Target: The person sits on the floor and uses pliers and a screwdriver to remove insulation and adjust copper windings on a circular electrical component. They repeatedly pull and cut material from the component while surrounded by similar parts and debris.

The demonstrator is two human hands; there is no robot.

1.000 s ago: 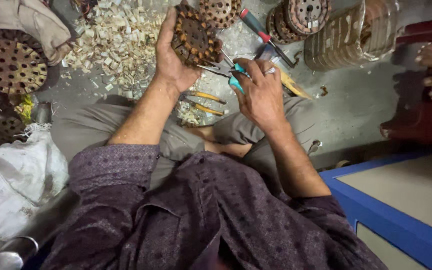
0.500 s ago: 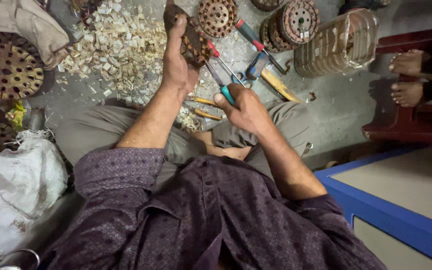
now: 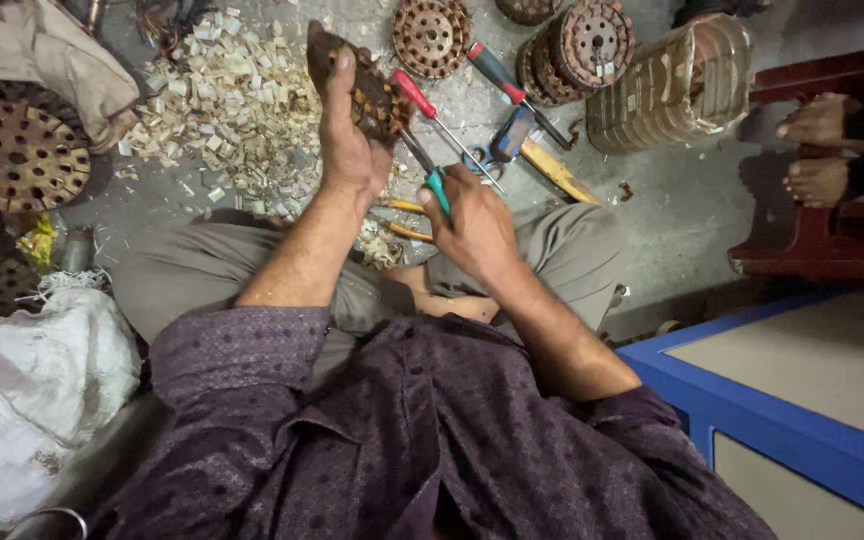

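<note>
A heap of pale wood chips (image 3: 232,110) lies on the floor left of the left hand (image 3: 347,150), which grips a rusty slotted metal disc (image 3: 372,95) upright. Just right and lower, the right hand (image 3: 472,225) is closed around a teal-handled tool (image 3: 430,178) whose tip meets the disc. Beyond it lies a red-handled screwdriver (image 3: 437,115).

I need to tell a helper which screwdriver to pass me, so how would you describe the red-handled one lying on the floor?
Start at the tall ribbed coil cage standing on the grey floor, then look left past the stacked round rotor cores. Two screwdrivers lie there side by side, slanting the same way. Take the left one, the red-handled screwdriver, beside the left hand; its neighbour has a red and dark blue handle.
</note>
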